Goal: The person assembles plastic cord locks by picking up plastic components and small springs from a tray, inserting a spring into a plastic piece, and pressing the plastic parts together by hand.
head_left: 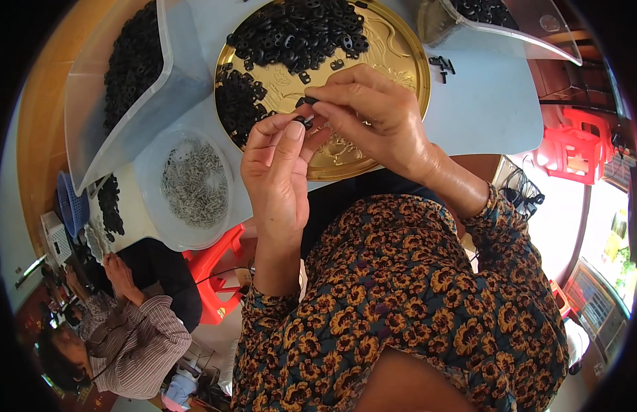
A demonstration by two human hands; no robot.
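Above the near rim of a round gold tray (401,51), my left hand (274,185) pinches a small black plastic piece (302,122) between thumb and fingers. A thin silvery pin or screw shows at that piece. Close beside it, my right hand (383,117) grips another small black piece (308,101) with thumb and forefinger; the fingers partly hide its shape. On the tray lie a large heap of black oval pieces with holes (298,34) at the far side and a smaller heap of black pieces (237,103) at the left.
A clear bin (168,48) of black parts stands left, another clear bin (504,41) far right. Below the left one sits a tub (150,199) of small silvery screws or pins. Red stools (572,147) stand at the right. Another person (136,343) works at lower left.
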